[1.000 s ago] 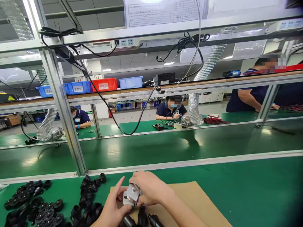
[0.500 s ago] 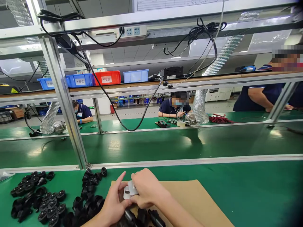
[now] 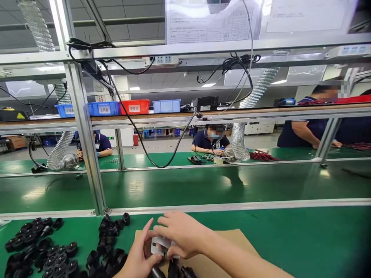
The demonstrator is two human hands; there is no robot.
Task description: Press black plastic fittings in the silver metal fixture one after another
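My left hand [image 3: 139,253] holds a silver-white metal bracket [image 3: 156,244] with a dark slot, its thumb below and its fingers behind. My right hand [image 3: 185,233] reaches over from the right, fingers bent across the top of the bracket and thumb at its lower edge. Part of the bracket is hidden by the fingers. Both hands are above a brown cardboard sheet [image 3: 234,241]. Just below them lie several black cylindrical parts [image 3: 174,269], cut off by the lower edge of the view.
Black round plastic parts [image 3: 59,256] are heaped on the green bench [image 3: 304,239] to the left, and more black parts [image 3: 108,239] beside my left hand. A metal post [image 3: 87,154] rises at left. A black cable [image 3: 153,165] hangs from the shelf. Other people work across the bench.
The view has tilted up a little and shifted. My right hand has turned flatter over the bracket, its fingers more spread, and more of the bracket shows beneath it.
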